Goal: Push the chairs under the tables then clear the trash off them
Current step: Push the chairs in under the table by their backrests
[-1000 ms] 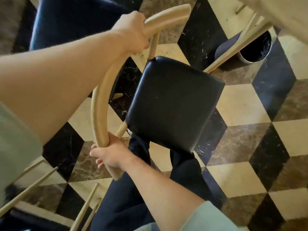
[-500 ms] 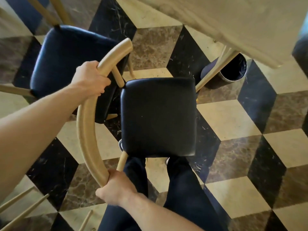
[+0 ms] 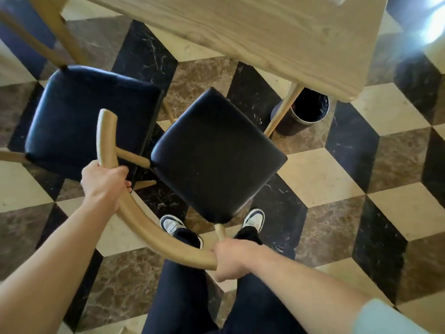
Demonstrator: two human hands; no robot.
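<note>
A wooden chair with a black padded seat (image 3: 216, 155) stands right in front of me, its curved wooden backrest (image 3: 154, 235) toward my body. My left hand (image 3: 103, 183) grips the left part of that backrest. My right hand (image 3: 232, 260) grips its right end. The seat's far corner points at the light wooden table (image 3: 277, 37), which fills the top of the view; the seat is just short of its edge. A bit of something pale (image 3: 338, 0) lies on the table at the top edge, too cut off to identify.
A second chair with a black seat (image 3: 91, 116) stands to the left, close beside mine. A round metal bin with a black liner (image 3: 305, 109) sits under the table corner, by a slanted table leg (image 3: 281, 109). My feet (image 3: 173, 225) stand on a cube-patterned marble floor.
The chair has turned clockwise, so its seat corner now faces the table. More of the tabletop has come into view. Both hands kept their grip on the backrest.
</note>
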